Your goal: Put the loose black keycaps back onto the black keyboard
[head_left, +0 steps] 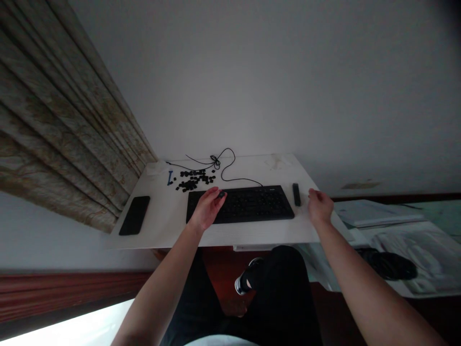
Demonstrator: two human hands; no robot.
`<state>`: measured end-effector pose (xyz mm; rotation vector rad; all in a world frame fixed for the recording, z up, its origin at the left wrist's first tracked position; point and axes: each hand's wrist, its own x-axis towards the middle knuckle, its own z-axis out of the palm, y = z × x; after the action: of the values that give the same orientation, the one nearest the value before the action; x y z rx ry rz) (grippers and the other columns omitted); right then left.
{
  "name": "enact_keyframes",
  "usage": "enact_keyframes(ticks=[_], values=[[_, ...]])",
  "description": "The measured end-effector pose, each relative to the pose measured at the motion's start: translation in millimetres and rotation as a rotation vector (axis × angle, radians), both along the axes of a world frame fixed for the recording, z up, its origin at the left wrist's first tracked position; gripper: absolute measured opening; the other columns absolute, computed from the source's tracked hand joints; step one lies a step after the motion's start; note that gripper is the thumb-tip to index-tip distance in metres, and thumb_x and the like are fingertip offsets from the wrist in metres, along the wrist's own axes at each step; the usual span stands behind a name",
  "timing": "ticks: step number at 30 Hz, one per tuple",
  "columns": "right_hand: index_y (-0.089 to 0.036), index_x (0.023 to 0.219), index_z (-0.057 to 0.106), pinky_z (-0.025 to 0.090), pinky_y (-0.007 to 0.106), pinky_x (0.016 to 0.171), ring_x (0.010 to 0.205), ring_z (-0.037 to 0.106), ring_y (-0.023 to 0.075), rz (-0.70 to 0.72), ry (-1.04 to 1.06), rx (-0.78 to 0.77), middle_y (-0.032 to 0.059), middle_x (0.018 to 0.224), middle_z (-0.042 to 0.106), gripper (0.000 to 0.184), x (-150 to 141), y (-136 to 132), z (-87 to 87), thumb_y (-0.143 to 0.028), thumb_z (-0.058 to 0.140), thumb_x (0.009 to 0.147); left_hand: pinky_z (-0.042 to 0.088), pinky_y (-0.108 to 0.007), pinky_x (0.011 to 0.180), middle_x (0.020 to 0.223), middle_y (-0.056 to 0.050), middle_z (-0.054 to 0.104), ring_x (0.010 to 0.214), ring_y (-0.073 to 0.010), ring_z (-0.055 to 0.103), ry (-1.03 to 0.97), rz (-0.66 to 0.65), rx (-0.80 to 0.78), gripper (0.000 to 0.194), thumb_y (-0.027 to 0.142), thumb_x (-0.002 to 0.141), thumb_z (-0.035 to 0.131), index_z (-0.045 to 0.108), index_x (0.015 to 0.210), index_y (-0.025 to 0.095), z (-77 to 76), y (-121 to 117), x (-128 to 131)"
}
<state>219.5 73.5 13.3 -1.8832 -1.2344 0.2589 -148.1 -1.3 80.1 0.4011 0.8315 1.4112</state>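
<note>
My left hand (209, 207) is over the left part of a black keyboard (257, 204), with thumb and fingertips pinched on a small black keycap (221, 194). Past the right end of the keyboard, my right hand (320, 206) is at the table's right side, its fingers curled closed. Whatever may be inside those fingers is hidden. Behind the keyboard lies a loose heap of black keycaps (192, 182), some apart from the rest. Beside the heap, to the left, is a small blue tool (170, 178).
A dark phone-like slab (134, 215) lies at the left of the white table (162, 235). A short dark stick-shaped object (296, 194) sits right of the keyboard. The keyboard's cable (230, 166) loops near the wall. Patterned curtains (72, 110) hang at left.
</note>
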Motion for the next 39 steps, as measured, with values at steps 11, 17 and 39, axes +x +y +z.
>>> enact_keyframes(ticks=[11, 17, 39], values=[[-0.024, 0.112, 0.069, 0.052, 0.031, 0.068, 0.074, 0.061, 0.0176, 0.867, 0.279, -0.013, 0.0067, 0.096, 0.068, 0.032, -170, -103, 30.3, -0.043, 0.06, 0.089, 0.058, -0.038, 0.09, 0.082, -0.002, 0.067, 0.079, -0.0136, 0.069, 0.326, -0.206, -0.007, 0.026, 0.023, 0.071, 0.085, 0.067, 0.089, 0.015, -36.4, -26, 18], [-0.024, 0.094, 0.073, 0.053, 0.033, 0.069, 0.077, 0.065, 0.0206, 0.819, 0.354, -0.085, 0.0064, 0.09, 0.071, 0.021, -179, -104, 10.2, -0.04, 0.061, 0.088, 0.058, -0.03, 0.074, 0.077, -0.001, 0.065, 0.074, -0.0133, 0.064, 0.521, -0.223, 0.043, 0.015, 0.026, 0.074, 0.078, 0.067, 0.083, 0.019, -52.0, -29, 31], [-0.02, 0.073, 0.068, 0.047, 0.025, 0.059, 0.065, 0.065, 0.0152, 0.878, 0.171, -0.354, 0.0004, 0.068, 0.071, 0.005, -185, -48, 30.5, -0.015, 0.068, 0.072, 0.035, -0.048, 0.107, 0.112, -0.01, 0.067, 0.111, -0.0266, 0.06, 1.654, -0.05, 0.495, 0.03, 0.013, 0.085, 0.057, 0.068, 0.11, 0.024, -63.2, -40, 7]])
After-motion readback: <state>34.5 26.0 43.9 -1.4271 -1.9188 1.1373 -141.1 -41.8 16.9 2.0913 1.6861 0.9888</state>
